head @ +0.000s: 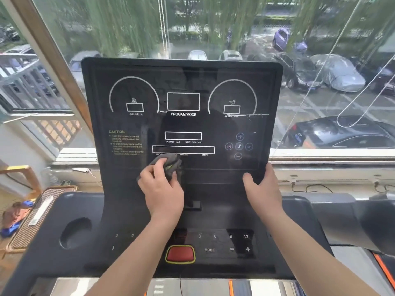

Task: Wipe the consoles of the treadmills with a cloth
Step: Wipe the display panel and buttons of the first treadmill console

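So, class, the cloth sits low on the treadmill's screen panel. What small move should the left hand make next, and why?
Probably sweep the cloth rightward along the lower band of the console. The left hand grips it just below the long display box, and the right hand holds the panel's right edge, so it looks braced for a stroke.

Left hand (162, 190) grips cloth (171, 163); right hand (264, 186) clasps console (192, 124) edge.

1 console (183, 124): black, upright panel, unlit; white-outlined dials and display boxes.
1 cloth (171, 165): dark grey, bunched, pressed to the panel's lower centre just beneath the longest display box, gripped by the left hand (162, 189).
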Motion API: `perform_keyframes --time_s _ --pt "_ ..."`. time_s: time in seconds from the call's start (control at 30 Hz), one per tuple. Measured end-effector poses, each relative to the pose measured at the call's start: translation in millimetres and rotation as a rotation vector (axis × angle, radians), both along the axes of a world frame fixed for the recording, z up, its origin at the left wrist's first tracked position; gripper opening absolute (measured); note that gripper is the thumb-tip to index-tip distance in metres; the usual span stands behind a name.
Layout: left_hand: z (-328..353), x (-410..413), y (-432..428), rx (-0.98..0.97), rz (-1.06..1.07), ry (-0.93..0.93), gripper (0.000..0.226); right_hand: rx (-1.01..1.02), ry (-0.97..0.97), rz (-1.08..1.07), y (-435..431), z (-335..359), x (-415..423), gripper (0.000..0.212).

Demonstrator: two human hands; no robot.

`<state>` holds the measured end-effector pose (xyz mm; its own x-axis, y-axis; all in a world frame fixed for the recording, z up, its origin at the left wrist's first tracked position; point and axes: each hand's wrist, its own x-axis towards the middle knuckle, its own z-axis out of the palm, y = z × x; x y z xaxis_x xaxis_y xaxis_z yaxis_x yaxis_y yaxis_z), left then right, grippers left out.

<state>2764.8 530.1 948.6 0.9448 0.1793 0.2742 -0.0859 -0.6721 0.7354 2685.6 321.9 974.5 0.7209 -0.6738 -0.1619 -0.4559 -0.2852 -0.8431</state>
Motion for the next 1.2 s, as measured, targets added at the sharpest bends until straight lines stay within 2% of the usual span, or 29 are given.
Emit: perform_keyframes --time_s 0.07,0.17,0.23,0.33,0.5,0.6,0.7,0.77,0.83,0.9,0.97,1.1,1.2 --pt "-6.5 -9.6 -19.7 -0.022 -0.018 -0.005 0.043 0.006 0.013 0.017 -6.0 -2.9 -3.2 0.076" --pt "-14.0 -29.1 -58.8 0.061 -0.206 -0.033 0.045 0.083 -0.050 0.066 -20.8 -5.8 -8.8 0.070" --pt "-18.8 -42.6 -89.8 0.149 -0.390 -0.051 0.049 0.194 -0.095 0.098 -35.1 -4.1 -13.3 0.057" --pt "-17.8 -52.6 -130.0 0.266 -0.567 -0.039 0.052 0.336 -0.104 0.102 -55.9 -3.6 -22.3 0.026" --pt "-45.4 -88.3 -147.0 0.564 -0.941 0.087 0.052 0.231 -0.021 -0.073 -60.2 -32.8 -61.7 0.029" --pt "-53.0 -119.7 -141.0 0.542 -0.953 0.183 0.048 0.143 0.056 -0.071 -64.0 -55.2 -90.4 0.029" --pt "-52.4 -128.9 -124.4 0.555 -1.078 0.129 0.046 0.133 0.066 -0.027 -65.1 -59.8 -107.3 0.027" --pt "-54.1 -118.9 -113.4 0.648 -1.092 0.049 0.047 0.122 0.069 0.026 -61.9 -59.1 -117.0 0.024" --pt "-61.9 -103.9 -109.3 0.773 -0.894 -0.002 0.052 0.114 0.067 0.077 -56.4 -56.3 -127.0 0.022" --pt "-64.8 -99.8 -110.0 0.780 -0.681 0.022 0.055 0.119 0.073 0.107 -50.3 -54.9 -138.1 0.021" --pt "-68.1 -108.1 -111.4 0.745 -0.634 0.033 0.053 0.122 0.069 0.106 -44.6 -54.3 -150.6 0.022" --pt "-75.4 -145.5 -104.9 0.674 -0.810 0.009 0.048 0.119 0.041 0.016 -33.9 -59.1 -169.0 0.023" --pt "-80.8 -172.5 -90.0 0.633 -0.963 -0.053 0.044 0.028 0.014 -0.073 -18.5 -61.0 -170.7 0.024"
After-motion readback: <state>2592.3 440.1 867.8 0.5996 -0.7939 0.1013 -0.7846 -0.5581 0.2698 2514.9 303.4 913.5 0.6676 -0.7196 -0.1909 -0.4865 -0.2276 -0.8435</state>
